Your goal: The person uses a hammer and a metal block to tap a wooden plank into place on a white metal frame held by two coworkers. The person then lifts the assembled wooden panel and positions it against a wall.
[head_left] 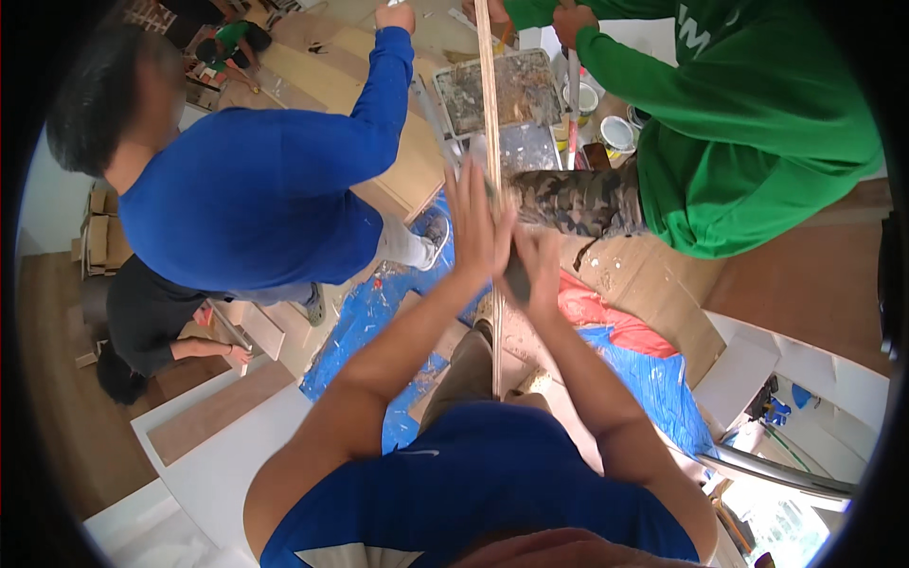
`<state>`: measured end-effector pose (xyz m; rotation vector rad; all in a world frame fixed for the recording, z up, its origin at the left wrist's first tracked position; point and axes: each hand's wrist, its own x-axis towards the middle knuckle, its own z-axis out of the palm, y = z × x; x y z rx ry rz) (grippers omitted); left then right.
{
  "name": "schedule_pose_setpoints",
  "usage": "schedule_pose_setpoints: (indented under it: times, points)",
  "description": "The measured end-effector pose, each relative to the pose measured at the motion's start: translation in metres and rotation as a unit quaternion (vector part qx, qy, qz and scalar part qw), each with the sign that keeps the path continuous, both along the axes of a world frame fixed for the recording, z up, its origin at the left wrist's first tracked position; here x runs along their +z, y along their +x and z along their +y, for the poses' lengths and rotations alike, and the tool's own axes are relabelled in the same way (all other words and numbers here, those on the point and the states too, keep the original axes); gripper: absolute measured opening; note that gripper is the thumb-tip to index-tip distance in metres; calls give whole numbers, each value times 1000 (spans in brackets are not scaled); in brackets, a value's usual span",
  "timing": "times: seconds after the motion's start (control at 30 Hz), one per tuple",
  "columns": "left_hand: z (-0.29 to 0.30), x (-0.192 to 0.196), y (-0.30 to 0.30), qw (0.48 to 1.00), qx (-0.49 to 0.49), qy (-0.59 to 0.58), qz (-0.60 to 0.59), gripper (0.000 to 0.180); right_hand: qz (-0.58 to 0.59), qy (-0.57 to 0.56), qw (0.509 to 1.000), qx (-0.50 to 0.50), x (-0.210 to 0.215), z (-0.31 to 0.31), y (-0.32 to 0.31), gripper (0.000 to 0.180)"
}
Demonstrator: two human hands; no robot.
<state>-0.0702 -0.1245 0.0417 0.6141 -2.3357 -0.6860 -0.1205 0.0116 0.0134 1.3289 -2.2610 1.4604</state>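
Observation:
A long, thin wooden board (491, 114), seen edge-on, runs from the far edge of the view down toward my body. My left hand (476, 222) lies along its left side near the middle, fingers stretched out and slightly blurred. Just nearer, my right hand (540, 270) is on the board's right side, its fingers bent around a dark, flat block (517, 273). That block sits between my palm and the board; its exact kind is not clear. The two hands are close together across the edge.
A person in a blue shirt (256, 189) stands at left, one in green (757, 123) at right. Past the board lie a stained tray (500, 90) and paint tubs (617, 134). Blue sheeting (355, 331) and a red cloth (615, 317) cover parts of the floor. White panels (227, 445) stand at left.

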Motion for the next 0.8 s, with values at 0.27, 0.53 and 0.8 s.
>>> schedule_pose_setpoints:
  times: [0.27, 0.53, 0.8]
  points:
    - [-159, 55, -163, 984, 12, -58, 169, 66, 114, -126, 986, -6, 78, -157, -144, 75]
    - [-172, 37, -181, 988, 17, -68, 135, 74, 65, -88, 994, 20, 71, -162, -164, 88]
    - [-59, 21, -99, 999, -31, 11, 13, 85, -20, -6, 1000, -7, 43, -59, -94, 88]
